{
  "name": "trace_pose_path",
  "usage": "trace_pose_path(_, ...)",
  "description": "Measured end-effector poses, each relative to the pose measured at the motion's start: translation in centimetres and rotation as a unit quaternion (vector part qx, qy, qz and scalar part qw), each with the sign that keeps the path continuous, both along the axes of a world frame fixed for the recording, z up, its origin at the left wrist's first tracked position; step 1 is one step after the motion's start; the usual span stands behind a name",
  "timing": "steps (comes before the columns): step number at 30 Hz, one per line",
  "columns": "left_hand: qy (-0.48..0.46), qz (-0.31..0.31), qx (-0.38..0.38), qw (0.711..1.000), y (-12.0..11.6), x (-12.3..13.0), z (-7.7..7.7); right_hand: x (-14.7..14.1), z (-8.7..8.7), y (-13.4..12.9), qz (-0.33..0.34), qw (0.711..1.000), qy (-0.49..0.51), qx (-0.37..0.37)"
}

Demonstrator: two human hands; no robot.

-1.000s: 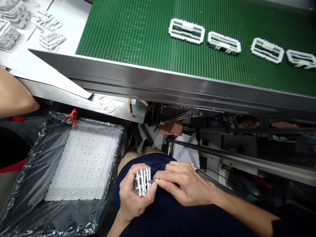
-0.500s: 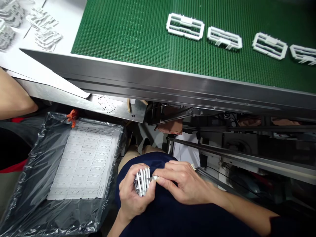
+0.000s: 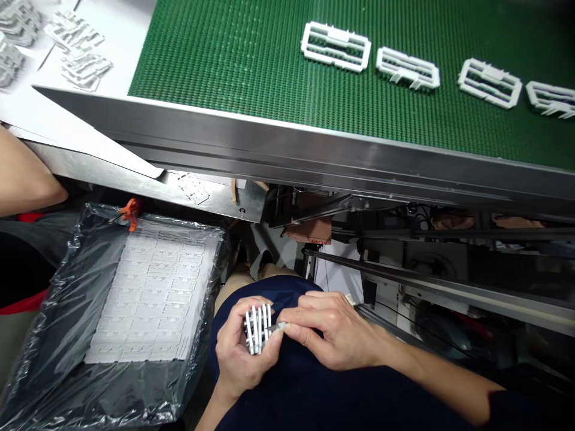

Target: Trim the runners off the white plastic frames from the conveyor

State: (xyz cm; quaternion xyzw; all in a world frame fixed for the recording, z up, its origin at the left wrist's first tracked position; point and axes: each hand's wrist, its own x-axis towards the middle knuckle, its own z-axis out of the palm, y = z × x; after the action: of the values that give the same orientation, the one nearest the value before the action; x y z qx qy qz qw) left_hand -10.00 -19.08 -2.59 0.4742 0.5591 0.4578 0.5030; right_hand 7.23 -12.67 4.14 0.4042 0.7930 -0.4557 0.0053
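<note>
My left hand (image 3: 245,362) clasps a bundle of white frames (image 3: 257,329), ribs outward; my right hand (image 3: 330,326) pinches what looks like a small blade (image 3: 277,327), tip at the nearest frame. Risk, my judgement: pressing too hard, it could skid into my left thumb (image 3: 272,350). Slack hold: frames could twist. Lettering: apparently "RESIN", red, upside down, on a brown bag (image 3: 309,230) beneath the conveyor (image 3: 251,129).
</note>
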Motion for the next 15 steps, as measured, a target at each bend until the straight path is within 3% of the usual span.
trace_pose_path(15,0.019,0.03,0.054,0.998,-0.3,0.16,-0.53,-0.26,-0.36,-0.43,-0.023,1.0,-0.012,0.015)
